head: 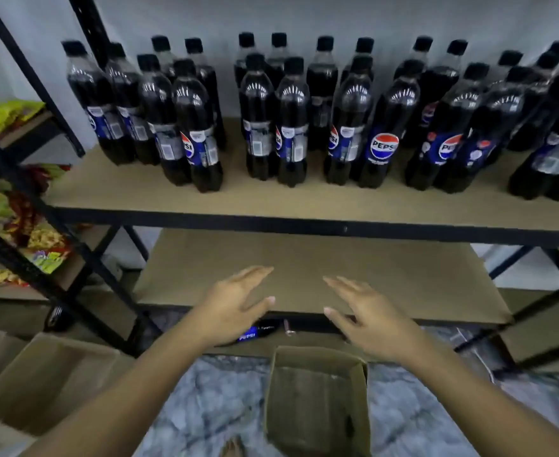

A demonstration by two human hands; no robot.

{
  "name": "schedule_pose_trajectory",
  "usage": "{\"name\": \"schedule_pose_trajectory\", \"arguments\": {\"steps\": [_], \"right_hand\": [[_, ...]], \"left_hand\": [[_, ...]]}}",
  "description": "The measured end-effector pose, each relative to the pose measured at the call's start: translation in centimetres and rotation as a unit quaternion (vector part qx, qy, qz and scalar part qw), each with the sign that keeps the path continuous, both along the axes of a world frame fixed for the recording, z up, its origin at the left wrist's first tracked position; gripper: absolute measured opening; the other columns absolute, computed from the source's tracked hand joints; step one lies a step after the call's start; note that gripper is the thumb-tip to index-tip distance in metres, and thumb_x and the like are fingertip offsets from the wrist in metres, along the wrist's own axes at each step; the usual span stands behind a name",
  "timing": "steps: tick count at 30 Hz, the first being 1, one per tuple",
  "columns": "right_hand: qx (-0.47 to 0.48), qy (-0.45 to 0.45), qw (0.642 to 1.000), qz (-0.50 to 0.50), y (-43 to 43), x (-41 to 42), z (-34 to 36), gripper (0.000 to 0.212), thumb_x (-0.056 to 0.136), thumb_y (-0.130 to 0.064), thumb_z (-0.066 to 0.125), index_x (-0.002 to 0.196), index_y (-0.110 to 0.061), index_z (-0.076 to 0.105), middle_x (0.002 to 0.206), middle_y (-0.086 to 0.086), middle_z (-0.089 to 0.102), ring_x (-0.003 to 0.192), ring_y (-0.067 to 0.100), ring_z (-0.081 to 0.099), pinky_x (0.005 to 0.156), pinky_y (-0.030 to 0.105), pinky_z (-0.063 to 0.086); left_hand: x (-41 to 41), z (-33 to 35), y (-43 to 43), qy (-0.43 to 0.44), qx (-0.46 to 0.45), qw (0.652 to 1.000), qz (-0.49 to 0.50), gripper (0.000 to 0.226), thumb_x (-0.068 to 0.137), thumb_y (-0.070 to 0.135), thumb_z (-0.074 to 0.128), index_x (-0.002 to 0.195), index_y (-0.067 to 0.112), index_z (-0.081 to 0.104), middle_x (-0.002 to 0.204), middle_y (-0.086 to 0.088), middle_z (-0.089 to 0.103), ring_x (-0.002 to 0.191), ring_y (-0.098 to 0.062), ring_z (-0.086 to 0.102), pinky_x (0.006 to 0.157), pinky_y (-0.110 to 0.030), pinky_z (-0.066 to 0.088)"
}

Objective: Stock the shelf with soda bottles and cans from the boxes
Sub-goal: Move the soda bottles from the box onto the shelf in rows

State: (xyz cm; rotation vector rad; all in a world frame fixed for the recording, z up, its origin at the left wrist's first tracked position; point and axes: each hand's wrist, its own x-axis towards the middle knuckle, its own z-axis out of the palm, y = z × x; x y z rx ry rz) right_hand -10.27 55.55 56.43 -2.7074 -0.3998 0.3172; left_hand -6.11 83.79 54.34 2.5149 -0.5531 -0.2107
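Note:
Several dark Pepsi bottles (291,127) with black caps stand upright in rows on the upper shelf board (271,201). The shelf board below it (370,278) is bare. My left hand (235,308) and my right hand (367,315) hover side by side in front of that lower board, fingers spread, holding nothing. Under the left hand a Pepsi can or bottle (255,333) lies on the lowest level, mostly hidden. A small cardboard box (317,400) sits on the floor between my arms; it looks empty.
A larger open cardboard box (37,387) rests on the floor at the left. Black metal uprights (50,225) frame a neighbouring rack holding colourful snack packets (37,239). The floor is grey marble-patterned (212,400). A foot (233,448) shows at the bottom edge.

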Motion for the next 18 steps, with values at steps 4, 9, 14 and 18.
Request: {"name": "schedule_pose_trajectory", "arguments": {"steps": [4,9,14,18], "right_hand": [[-0.008,0.071,0.997,0.015,-5.3,-3.5,-5.0,0.063,0.107,-0.046,0.04,0.161,-0.021,0.021,0.166,-0.003,0.025,0.153,0.014,0.019,0.119,0.022,0.013],[-0.01,0.153,0.988,0.0,-10.3,-7.2,-11.4,0.064,0.105,-0.048,0.044,0.16,-0.02,0.026,0.163,0.002,0.032,0.148,0.022,0.032,0.118,0.034,0.031],[0.01,0.261,0.962,-0.076,-12.1,-9.2,-18.2,0.065,0.105,-0.044,0.048,0.161,-0.026,0.022,0.16,0.007,0.037,0.133,0.029,0.049,0.106,0.041,0.043],[0.039,0.349,0.915,-0.2,-12.4,-9.4,-26.4,0.068,0.104,-0.044,0.048,0.161,-0.027,0.016,0.159,0.008,0.038,0.136,0.03,0.048,0.1,0.037,0.046]], "left_hand": [[-4.3,-5.7,-4.8,0.088,0.014,0.995,0.034,0.062,0.1,0.045,0.058,0.155,0.023,0.04,0.159,0.004,0.041,0.147,-0.011,0.035,0.118,-0.017,0.023],[-8.7,-10.6,-8.0,0.169,0.04,0.983,0.062,0.061,0.101,0.041,0.058,0.156,0.025,0.037,0.153,0.004,0.048,0.14,-0.014,0.044,0.1,-0.014,0.03],[-9.4,-15.3,-8.8,0.245,0.053,0.966,0.06,0.056,0.103,0.031,0.058,0.154,0.018,0.039,0.155,-0.001,0.045,0.143,-0.017,0.039,0.098,-0.009,0.022],[-7.8,-23.2,-8.6,0.314,0.056,0.944,0.08,0.055,0.103,0.027,0.058,0.154,0.021,0.039,0.154,0.0,0.045,0.142,-0.015,0.038,0.093,-0.006,0.021]]}}
